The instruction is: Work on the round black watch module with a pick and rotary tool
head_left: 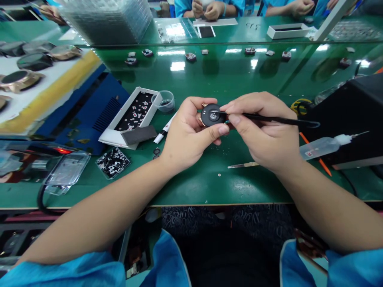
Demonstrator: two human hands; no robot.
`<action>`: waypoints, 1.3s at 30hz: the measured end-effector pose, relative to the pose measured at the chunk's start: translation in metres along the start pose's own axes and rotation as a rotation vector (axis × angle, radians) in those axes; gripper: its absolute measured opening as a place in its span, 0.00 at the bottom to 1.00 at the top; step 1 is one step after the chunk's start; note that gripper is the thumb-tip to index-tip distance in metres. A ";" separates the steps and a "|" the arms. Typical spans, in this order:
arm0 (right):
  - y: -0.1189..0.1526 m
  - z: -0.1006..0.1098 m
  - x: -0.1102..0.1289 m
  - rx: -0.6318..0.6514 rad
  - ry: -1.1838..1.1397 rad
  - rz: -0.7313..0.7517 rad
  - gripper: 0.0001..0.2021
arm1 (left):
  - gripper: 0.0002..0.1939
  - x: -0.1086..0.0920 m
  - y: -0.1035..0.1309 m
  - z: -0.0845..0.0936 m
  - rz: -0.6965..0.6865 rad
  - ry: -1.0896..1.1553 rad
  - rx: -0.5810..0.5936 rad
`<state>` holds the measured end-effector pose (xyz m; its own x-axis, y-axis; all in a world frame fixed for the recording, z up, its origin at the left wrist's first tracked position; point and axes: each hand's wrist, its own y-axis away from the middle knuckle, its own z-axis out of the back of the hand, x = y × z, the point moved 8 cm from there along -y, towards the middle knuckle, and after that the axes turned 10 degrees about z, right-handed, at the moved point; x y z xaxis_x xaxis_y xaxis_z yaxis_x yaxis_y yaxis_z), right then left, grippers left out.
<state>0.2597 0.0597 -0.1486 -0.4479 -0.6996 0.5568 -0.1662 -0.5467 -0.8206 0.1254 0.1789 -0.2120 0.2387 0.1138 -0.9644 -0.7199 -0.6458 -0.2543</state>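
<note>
My left hand (191, 135) is closed round a round black watch case (211, 121) with gold lugs, its back turned up toward me. A small round sensor area shows in the middle of that back. In my right hand (266, 131) are slim black tweezers (269, 118), pinched between thumb and fingers. Their tip rests at or just over the watch back; I cannot tell whether it touches. Below my right hand a thin blade-like tool (241, 165) lies on the green table (191, 187). Small droplets or specks dot the table under the watch.
Left of my hands stand a white box of small parts (136, 111), a clear cup (164, 102), a marker (163, 132) and a tray of black pieces (113, 162). A blue machine (92, 107) carries watches. At right are a needle bottle (324, 146) and a black box (353, 115). Co-workers sit opposite.
</note>
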 end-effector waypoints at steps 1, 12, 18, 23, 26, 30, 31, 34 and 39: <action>0.000 0.001 0.000 -0.017 0.020 -0.010 0.03 | 0.44 0.001 0.000 0.000 0.004 0.004 0.000; 0.001 0.000 -0.001 -0.021 0.040 -0.032 0.05 | 0.45 0.001 -0.001 0.001 -0.014 0.002 -0.014; 0.001 -0.003 -0.001 0.014 -0.031 -0.005 0.03 | 0.43 0.002 0.001 0.001 -0.034 0.009 -0.023; 0.002 0.001 -0.001 -0.038 0.023 -0.024 0.05 | 0.43 0.003 0.000 -0.001 -0.025 0.013 -0.023; 0.001 0.001 0.001 -0.052 0.018 -0.007 0.06 | 0.43 0.001 0.000 -0.001 -0.054 0.027 -0.010; 0.001 -0.003 0.001 0.001 0.012 -0.013 0.07 | 0.41 0.000 0.000 -0.001 -0.079 0.028 -0.013; 0.001 -0.003 0.001 -0.008 0.001 -0.005 0.06 | 0.41 0.001 0.000 -0.001 -0.080 0.030 -0.009; 0.002 -0.001 0.001 -0.052 -0.044 0.002 0.04 | 0.41 0.002 0.000 -0.003 -0.081 0.035 -0.010; 0.003 -0.002 -0.002 -0.077 -0.041 -0.011 0.06 | 0.41 0.002 0.000 -0.002 -0.112 0.028 -0.026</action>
<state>0.2583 0.0601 -0.1523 -0.4098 -0.7127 0.5692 -0.2390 -0.5184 -0.8211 0.1266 0.1776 -0.2140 0.3347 0.1657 -0.9276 -0.6705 -0.6499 -0.3580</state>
